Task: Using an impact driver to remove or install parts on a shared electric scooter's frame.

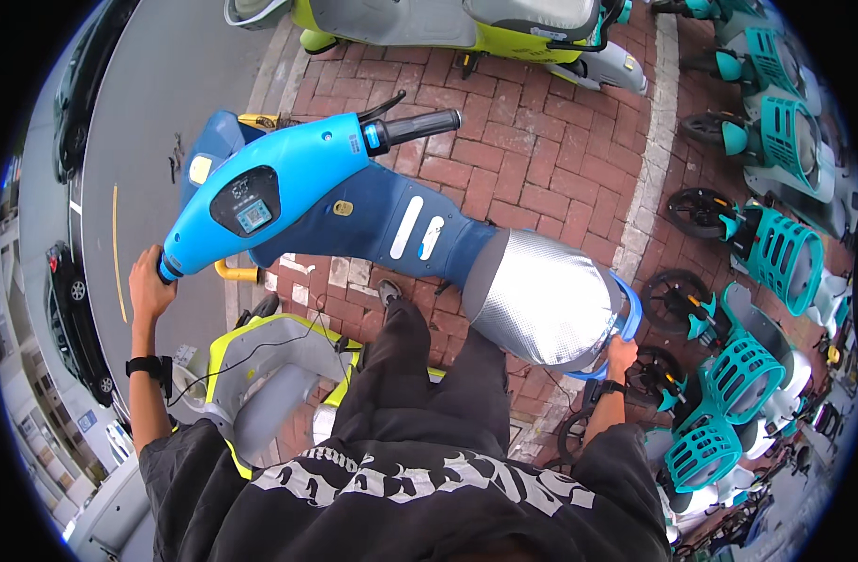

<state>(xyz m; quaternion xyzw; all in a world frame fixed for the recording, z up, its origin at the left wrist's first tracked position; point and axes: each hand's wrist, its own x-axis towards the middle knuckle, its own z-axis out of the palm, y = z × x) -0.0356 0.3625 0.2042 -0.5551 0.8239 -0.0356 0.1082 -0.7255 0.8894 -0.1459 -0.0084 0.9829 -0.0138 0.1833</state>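
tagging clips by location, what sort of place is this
Likely a roadside bike parking area: red brick paving, a row of teal-basketed bikes, and a road with dark cars alongside.

Bright diffuse daylight, soft faint shadows, glare on silvery scooter seat (543,298), fisheye-bent edges, black corners

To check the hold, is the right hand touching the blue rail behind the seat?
Touching: the head view shows the right hand gripping the blue rail.
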